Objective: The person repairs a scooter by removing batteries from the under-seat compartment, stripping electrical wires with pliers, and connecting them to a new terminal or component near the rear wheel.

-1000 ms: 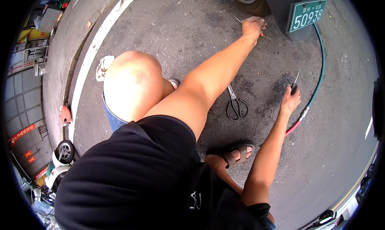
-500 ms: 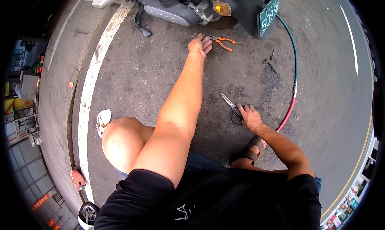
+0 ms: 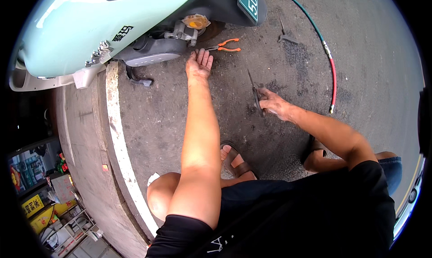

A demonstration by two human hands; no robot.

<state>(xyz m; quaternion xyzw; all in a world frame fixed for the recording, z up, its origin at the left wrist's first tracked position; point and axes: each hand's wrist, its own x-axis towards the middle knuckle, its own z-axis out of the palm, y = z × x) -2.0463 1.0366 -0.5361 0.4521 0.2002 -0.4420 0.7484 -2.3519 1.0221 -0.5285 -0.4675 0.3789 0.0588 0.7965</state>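
My left hand [image 3: 199,67] is palm up with its fingers stretched out, close under the scooter's grey casing [image 3: 155,53]. Nothing shows in its palm. Beside its fingertips lie pliers [image 3: 219,46] with orange handles, their jaws toward the hand. On the right, scissors [image 3: 255,96] with dark handles are gripped in my right hand [image 3: 275,106]. They appear edge-on, blades pointing away from me. The fingers are partly hidden around the handles. A tape-wrapped amber lamp [image 3: 196,22] sits on the scooter beyond my left hand.
The pale green scooter body [image 3: 94,28] fills the far left. A dark-handled tool [image 3: 288,38] with a thin shaft lies on the asphalt. Right of it runs a green and red hose [image 3: 332,69]. My sandalled foot [image 3: 236,161] is below the hands; a white line [image 3: 119,123] passes on the left.
My right hand has closed on the scissors and turned them from lying flat to edge-on. My left hand stays near the pliers, palm more upturned. The view has shifted, showing more of the scooter.
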